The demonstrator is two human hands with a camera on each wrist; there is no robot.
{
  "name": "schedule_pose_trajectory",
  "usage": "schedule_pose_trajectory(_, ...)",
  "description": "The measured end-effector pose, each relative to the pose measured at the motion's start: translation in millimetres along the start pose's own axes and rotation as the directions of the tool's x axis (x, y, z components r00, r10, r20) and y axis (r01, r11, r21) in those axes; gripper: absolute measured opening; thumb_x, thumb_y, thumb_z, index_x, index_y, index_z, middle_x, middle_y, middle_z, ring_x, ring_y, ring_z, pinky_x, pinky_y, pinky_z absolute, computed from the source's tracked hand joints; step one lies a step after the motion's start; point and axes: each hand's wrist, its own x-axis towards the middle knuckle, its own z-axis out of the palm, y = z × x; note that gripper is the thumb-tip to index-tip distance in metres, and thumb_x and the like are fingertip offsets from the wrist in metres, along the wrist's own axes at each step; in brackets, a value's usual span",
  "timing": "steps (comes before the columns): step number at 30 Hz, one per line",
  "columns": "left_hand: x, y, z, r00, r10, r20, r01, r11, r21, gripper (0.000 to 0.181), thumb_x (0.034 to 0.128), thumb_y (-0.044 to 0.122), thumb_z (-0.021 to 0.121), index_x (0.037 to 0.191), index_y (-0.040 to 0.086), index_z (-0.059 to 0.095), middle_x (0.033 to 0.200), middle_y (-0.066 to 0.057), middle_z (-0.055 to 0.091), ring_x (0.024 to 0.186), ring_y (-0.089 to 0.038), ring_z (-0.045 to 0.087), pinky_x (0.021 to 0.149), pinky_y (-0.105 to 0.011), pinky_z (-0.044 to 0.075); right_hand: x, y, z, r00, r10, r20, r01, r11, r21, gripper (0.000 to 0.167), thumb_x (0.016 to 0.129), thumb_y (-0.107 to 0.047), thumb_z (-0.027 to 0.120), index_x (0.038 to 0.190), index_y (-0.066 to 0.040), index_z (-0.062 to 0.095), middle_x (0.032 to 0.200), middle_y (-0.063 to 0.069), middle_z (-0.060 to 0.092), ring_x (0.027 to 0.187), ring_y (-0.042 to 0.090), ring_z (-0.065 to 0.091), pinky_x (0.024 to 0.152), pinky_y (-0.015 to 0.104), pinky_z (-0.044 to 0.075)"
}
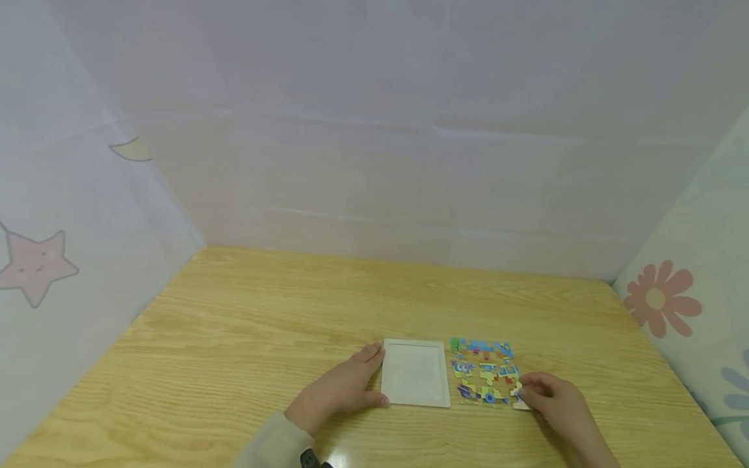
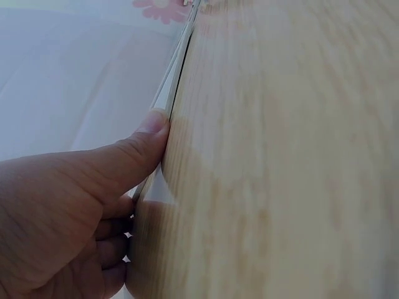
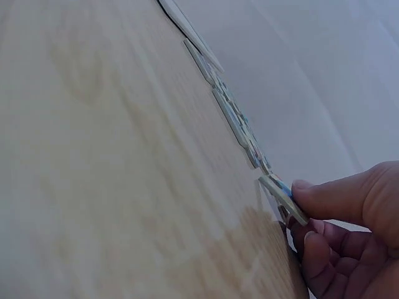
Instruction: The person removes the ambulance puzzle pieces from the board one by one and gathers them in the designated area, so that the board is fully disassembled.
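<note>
My left hand [image 1: 345,389] lies at the left side of a white square puzzle tray [image 1: 414,376]. Its thumb touches the tray's edge near the lower corner and its fingers touch higher up, as the left wrist view also shows with the thumb [image 2: 153,124] on the rim. Right of the tray, a colourful jigsaw [image 1: 487,375] lies in pieces with gaps between them. At the jigsaw's lower right corner my right hand [image 1: 558,404] pinches one puzzle piece [image 3: 283,198] between thumb and fingers, tilted off the table. Most of its printed face is hidden.
Everything lies on a light wooden table [image 1: 263,325]. Pale cloth walls surround it, one at the back [image 1: 380,175] and others at both sides, printed with a star [image 1: 38,266] and flowers. A dark wristband [image 1: 310,459] shows at the left sleeve.
</note>
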Motion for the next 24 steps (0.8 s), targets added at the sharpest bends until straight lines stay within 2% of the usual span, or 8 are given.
schedule_pose_trajectory(6, 1.2, -1.5, 1.5, 1.000, 0.006, 0.002, -0.006, 1.000, -0.003, 0.087, 0.0817, 0.048, 0.063, 0.144, 0.000, 0.026, 0.153, -0.013, 0.020, 0.139, -0.031, 0.024, 0.111, -0.047, 0.027, -0.7, -0.4, -0.6, 1.000, -0.020, -0.004, 0.020, 0.999, -0.048, 0.027, 0.085, -0.024, 0.067, 0.106, -0.007, 0.067, 0.090, -0.001, 0.065, 0.083, 0.012, 0.056, 0.069, 0.025, 0.047)
schedule_pose_trajectory(24, 1.7, -4.5, 1.9, 1.000, -0.002, 0.012, 0.002, 0.999, -0.032, 0.087, 0.0824, 0.048, 0.064, 0.145, 0.001, 0.025, 0.153, -0.012, 0.019, 0.139, -0.031, 0.023, 0.111, -0.047, 0.027, -1.7, -2.8, 0.0, 0.999, -0.032, -0.011, 0.031, 0.997, -0.077, 0.022, 0.086, -0.023, 0.066, 0.102, -0.009, 0.068, 0.088, -0.002, 0.064, 0.080, 0.011, 0.055, 0.067, 0.024, 0.046)
